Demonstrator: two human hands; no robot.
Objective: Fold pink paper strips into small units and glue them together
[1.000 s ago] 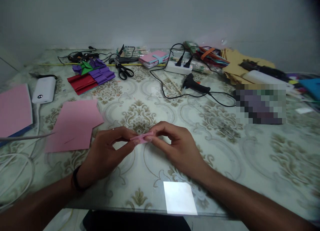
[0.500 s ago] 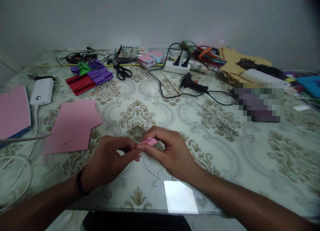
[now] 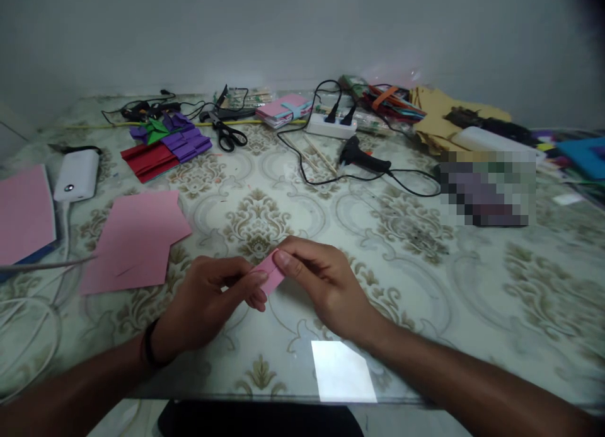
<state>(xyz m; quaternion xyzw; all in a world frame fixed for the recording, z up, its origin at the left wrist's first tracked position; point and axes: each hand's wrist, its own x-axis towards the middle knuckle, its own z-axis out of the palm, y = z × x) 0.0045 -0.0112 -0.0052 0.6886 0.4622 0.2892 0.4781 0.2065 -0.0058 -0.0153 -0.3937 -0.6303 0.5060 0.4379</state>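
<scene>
Between both hands, above the patterned tabletop, is a small folded piece of pink paper (image 3: 275,282). My left hand (image 3: 212,295) pinches its left end, thumb on top and fingers beneath. My right hand (image 3: 321,276) closes on its upper right end, with the thumb pressed on its face. A crease or dark line runs across the paper, and parts of it are covered by the fingers. Larger pink sheets (image 3: 135,241) lie flat on the table, left of my left hand.
A black glue gun (image 3: 363,156) with its cord lies beyond my right hand, near a white power strip (image 3: 331,127). Black scissors (image 3: 229,136) and folded coloured papers (image 3: 151,159) lie further back. A white power bank (image 3: 78,174) and cable sit at the left.
The pink paper has turned so that its broad face shows more. My right thumb has moved up along it, away from the left thumb. Both hands stay at nearly the same place.
</scene>
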